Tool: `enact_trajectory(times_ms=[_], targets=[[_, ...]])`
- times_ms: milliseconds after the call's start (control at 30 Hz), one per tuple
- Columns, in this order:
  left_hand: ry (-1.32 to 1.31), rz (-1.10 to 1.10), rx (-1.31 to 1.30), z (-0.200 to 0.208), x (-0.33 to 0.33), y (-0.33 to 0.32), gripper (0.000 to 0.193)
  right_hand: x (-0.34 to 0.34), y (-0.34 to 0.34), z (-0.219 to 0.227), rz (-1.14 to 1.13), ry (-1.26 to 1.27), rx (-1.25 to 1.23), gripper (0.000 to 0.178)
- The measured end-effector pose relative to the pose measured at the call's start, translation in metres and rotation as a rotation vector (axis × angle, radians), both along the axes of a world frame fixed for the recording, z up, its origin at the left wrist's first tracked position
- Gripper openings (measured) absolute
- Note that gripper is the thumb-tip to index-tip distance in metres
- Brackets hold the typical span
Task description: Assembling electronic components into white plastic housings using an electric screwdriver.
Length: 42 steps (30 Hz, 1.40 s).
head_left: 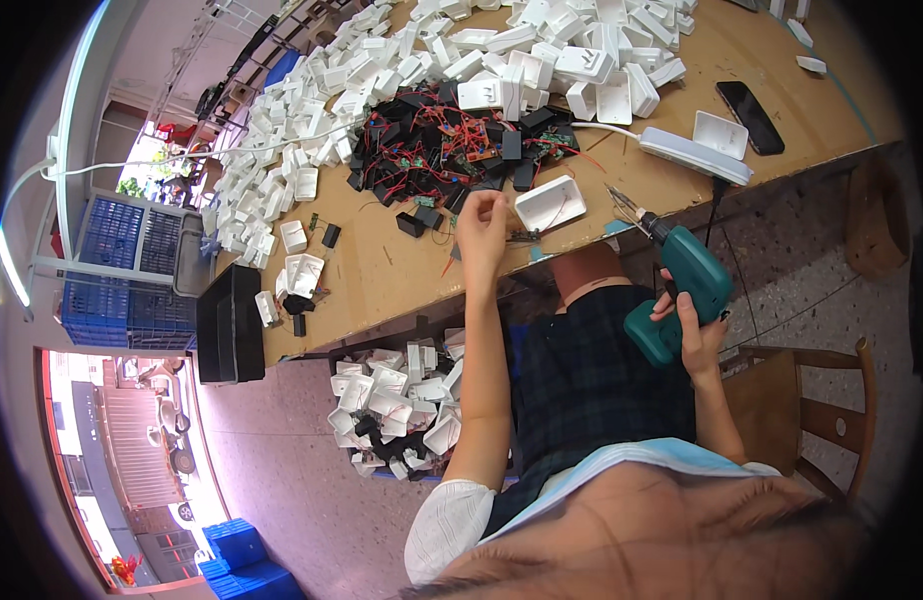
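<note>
My right hand [690, 330] is wrapped round the handle of a green soldering gun [697, 268]. Its metal tip [630, 207] points up and left over the table's front edge. My left hand [484, 228] hovers at the table edge with the fingers curled in a pinch; whatever lies between them is hidden. Just right of it sits an open white plastic case [551, 204] with thin wires inside. Beyond the left hand is a heap of black blocks, red wires and small green circuit boards [432, 143].
White plastic cases [382, 65] are piled across the far table. A white power strip [694, 155] and black phone [752, 117] lie at right. A black bin [230, 325] stands at the left corner. A container of white cases [392, 400] is below; a wooden chair [817, 415] is right.
</note>
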<state>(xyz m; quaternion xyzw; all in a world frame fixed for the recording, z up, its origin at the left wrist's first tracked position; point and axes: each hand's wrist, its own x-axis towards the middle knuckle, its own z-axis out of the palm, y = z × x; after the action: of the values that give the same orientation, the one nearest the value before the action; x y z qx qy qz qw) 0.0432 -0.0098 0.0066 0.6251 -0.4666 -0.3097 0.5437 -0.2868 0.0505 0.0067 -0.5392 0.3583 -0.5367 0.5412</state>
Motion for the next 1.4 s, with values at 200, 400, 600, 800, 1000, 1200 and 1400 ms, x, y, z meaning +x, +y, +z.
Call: enact_trajectory(times_ms=[200, 400, 600, 800, 1000, 1200, 1400], targets=[[-0.544, 0.488, -0.283, 0.027, -0.07, 0.024, 0.012, 0.003, 0.0, -0.008, 0.034, -0.026, 0.034, 0.038], [-0.764, 0.292, -0.217, 0.004, -0.097, 0.018, 0.015, 0.011, -0.003, -0.006, 0.086, -0.017, 0.06, 0.036], [-0.962, 0.506, -0.283, -0.009, -0.106, -0.001, 0.015, 0.026, -0.014, -0.007, 0.048, 0.028, 0.057, 0.014], [-0.872, 0.468, -0.234, -0.017, -0.1, -0.008, 0.013, 0.042, -0.021, -0.006, 0.001, 0.115, -0.042, 0.015], [-0.863, 0.472, -0.202, -0.016, -0.1, -0.01, 0.012, 0.047, -0.025, -0.006, -0.009, 0.158, -0.058, 0.014], [-0.847, 0.479, -0.174, -0.015, -0.101, -0.011, 0.013, 0.05, -0.026, -0.01, -0.005, 0.14, -0.019, 0.015], [-0.836, 0.474, -0.16, -0.011, -0.102, -0.011, 0.013, 0.05, -0.025, -0.008, -0.008, 0.134, 0.042, 0.017]])
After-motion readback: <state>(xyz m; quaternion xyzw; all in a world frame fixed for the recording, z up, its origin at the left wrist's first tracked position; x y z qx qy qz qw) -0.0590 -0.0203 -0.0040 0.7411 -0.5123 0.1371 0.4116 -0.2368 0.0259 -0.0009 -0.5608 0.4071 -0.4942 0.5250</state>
